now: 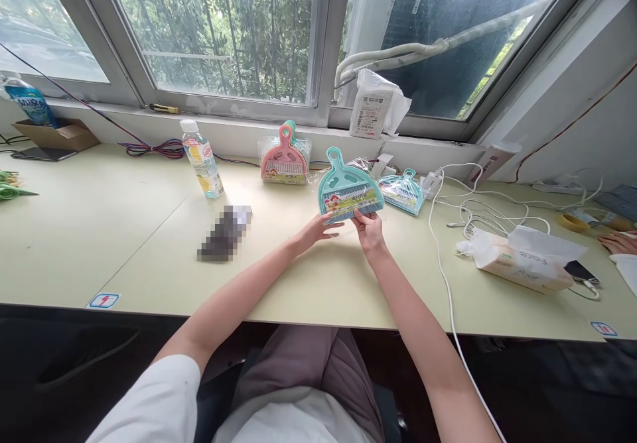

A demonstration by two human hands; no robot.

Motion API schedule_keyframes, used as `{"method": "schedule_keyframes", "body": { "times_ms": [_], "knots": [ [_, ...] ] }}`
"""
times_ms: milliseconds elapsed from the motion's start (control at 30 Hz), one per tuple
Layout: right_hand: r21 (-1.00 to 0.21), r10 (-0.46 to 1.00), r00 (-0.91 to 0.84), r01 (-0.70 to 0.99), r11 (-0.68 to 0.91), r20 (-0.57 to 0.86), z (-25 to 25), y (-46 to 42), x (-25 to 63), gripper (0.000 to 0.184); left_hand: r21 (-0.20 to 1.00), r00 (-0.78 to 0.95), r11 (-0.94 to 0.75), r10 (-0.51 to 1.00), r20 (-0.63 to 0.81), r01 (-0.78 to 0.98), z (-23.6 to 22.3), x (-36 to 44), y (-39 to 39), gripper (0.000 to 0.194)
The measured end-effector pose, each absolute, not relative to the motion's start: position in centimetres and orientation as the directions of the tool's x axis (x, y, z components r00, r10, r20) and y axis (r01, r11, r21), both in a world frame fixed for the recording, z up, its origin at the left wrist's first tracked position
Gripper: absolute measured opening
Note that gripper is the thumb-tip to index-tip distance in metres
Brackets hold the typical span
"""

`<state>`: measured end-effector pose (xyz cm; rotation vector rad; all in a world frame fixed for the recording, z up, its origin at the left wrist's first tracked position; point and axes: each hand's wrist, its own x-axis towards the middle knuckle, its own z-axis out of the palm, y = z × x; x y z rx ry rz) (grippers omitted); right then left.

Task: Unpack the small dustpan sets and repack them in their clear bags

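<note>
Right hand point(371, 234) pinches the lower edge of a plastic-wrapped teal dustpan-and-brush set point(348, 188), which sits between both hands above the desk; left hand point(316, 229) has fingers loosely spread, tips at its lower-left corner, contact unclear. Pink set point(283, 158) lies beyond the left fingers, blue set point(401, 192) just past the right. Risk: slick wrapping slipping from the single pinch, dropping the teal set onto the blue

A teal plastic dustpan point(347, 188) with a looped handle, sealed in clear wrap, colourful paper label point(348, 204) across its lower part, tilted, handle pointing away
</note>
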<state>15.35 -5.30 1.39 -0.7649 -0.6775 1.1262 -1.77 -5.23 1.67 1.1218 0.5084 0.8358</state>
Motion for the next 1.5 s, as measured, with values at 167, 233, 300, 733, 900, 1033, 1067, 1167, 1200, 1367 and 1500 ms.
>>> {"method": "schedule_keyframes", "body": {
  "times_ms": [167,233,300,733,900,1033,1067,1167,1200,1367,1500],
  "knots": [
    [-0.824,0.968,0.236,-0.528,0.205,0.089,1.0,-5.3,14.6,0.039,0.912,0.403,0.088,0.911,0.089,-0.4,1.4,-2.4,-4.2,0.05],
    [-0.832,0.971,0.226,-0.521,0.192,0.082,1.1,-5.5,14.3,0.038,0.924,0.394,0.08,0.916,0.08,-0.374,1.4,-2.6,-4.3,0.051],
    [-0.838,0.973,0.217,-0.516,0.178,0.074,1.2,-5.7,14.3,0.037,0.927,0.395,0.081,0.915,0.077,-0.367,1.5,-2.5,-4.4,0.052],
    [-0.861,0.985,0.167,-0.497,0.11,0.03,1.4,-5.6,14.5,0.034,0.934,0.349,0.024,0.931,0.109,-0.356,0.9,-2.1,-4.4,0.052],
    [-0.865,0.981,0.192,-0.488,0.118,0.025,1.2,-5.6,14.5,0.038,0.937,0.345,0.011,0.931,0.117,-0.35,0.9,-2.0,-4.6,0.052],
    [-0.858,0.983,0.179,-0.498,0.127,0.041,1.6,-5.8,14.4,0.037,0.934,0.342,0.018,0.933,0.113,-0.356,1.2,-2.0,-4.8,0.054],
    [-0.857,0.983,0.181,-0.499,0.125,0.038,1.7,-5.8,14.4,0.036,0.937,0.348,0.019,0.931,0.111,-0.349,1.4,-2.0,-4.8,0.054],
    [-0.858,0.981,0.19,-0.5,0.118,0.024,1.8,-5.9,14.3,0.036,0.946,0.359,0.01,0.926,0.113,-0.324,1.7,-2.0,-5.1,0.055],
    [-0.859,0.981,0.192,-0.499,0.116,0.021,1.7,-5.9,14.2,0.036,0.947,0.359,0.006,0.926,0.115,-0.32,1.8,-2.0,-5.2,0.055],
    [-0.863,0.983,0.181,-0.493,0.109,0.021,1.8,-6.0,14.1,0.035,0.94,0.357,0.013,0.927,0.116,-0.34,1.6,-2.0,-5.1,0.056],
    [-0.933,0.998,0.057,-0.358,0.017,-0.004,2.3,-5.8,15.6,0.023,0.938,0.335,0.023,0.937,0.101,-0.346,0.9,-2.4,-3.9,0.053]
  ]
}}
